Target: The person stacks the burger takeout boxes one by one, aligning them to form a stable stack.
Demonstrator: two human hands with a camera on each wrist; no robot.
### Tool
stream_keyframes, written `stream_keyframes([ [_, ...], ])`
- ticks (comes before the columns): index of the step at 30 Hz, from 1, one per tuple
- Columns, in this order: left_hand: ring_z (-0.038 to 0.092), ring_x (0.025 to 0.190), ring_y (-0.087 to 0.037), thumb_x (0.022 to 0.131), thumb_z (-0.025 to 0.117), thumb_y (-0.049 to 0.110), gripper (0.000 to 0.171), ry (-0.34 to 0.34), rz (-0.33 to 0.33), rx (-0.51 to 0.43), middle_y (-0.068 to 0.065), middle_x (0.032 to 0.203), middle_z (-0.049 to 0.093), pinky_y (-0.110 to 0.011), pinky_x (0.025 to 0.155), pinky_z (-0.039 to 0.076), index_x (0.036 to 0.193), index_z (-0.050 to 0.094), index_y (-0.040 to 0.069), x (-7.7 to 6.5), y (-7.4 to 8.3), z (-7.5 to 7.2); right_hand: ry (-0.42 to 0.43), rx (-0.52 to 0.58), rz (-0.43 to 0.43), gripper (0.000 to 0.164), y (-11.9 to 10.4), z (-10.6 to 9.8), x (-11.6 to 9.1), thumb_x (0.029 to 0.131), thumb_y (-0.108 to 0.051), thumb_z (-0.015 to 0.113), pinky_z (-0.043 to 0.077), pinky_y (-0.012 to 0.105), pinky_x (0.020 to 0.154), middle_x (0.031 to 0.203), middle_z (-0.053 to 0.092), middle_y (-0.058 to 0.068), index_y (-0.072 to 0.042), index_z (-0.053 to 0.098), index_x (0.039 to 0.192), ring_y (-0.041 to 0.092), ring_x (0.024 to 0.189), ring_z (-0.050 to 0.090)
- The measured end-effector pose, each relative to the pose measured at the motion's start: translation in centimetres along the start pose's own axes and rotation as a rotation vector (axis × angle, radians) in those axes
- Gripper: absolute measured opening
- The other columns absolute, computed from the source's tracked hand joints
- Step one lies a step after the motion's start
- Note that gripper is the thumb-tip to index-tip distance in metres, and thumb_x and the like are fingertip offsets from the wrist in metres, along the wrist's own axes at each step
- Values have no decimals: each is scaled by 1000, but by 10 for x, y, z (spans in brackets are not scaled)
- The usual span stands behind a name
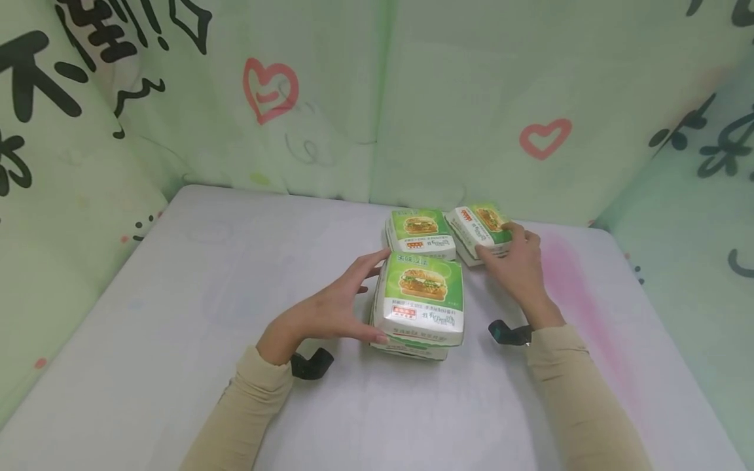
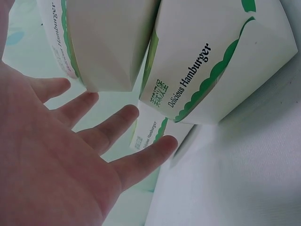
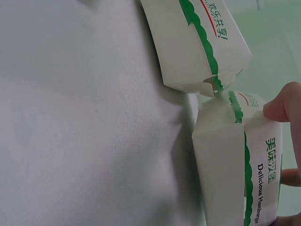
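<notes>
A hamburger box (image 1: 419,297) with a green lid and burger picture sits on top of a lower hamburger box (image 2: 197,66), nearest the person. My left hand (image 1: 332,304) is at the left side of this stack, fingers spread and straight. Its thumb reaches the upper box's front left corner and its index fingertip the back corner. Behind the stack stands another hamburger box (image 1: 421,229). To its right, my right hand (image 1: 521,268) grips a tilted hamburger box (image 1: 480,226), thumb on the near side and fingers over the far right. In the right wrist view the thumb (image 3: 277,106) presses its corner.
The boxes are on a white-covered table (image 1: 247,261) with a pink smear (image 1: 568,281) at right. A pale green curtain (image 1: 471,85) with drawn hearts and black writing hangs behind the far edge and at both sides. Each wrist wears a small black camera (image 1: 312,364).
</notes>
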State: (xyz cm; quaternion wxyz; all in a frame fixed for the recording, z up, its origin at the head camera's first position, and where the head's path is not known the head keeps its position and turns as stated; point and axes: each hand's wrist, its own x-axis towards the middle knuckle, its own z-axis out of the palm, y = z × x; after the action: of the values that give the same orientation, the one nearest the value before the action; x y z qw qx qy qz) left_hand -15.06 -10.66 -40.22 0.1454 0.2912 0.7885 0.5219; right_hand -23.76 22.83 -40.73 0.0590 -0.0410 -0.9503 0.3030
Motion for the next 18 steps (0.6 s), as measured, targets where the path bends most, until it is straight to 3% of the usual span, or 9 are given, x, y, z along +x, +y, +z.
stream_keyframes([
  [18,22,149,-15,70,90,30,121,-3,13,21,7,160,17,-49,118,34,160,8,26,0,-1,0,23,47,-99,76,-9,-20,-13,92,-42,62,32,66,111,155,23,27,-4,31,151,46,137,34],
])
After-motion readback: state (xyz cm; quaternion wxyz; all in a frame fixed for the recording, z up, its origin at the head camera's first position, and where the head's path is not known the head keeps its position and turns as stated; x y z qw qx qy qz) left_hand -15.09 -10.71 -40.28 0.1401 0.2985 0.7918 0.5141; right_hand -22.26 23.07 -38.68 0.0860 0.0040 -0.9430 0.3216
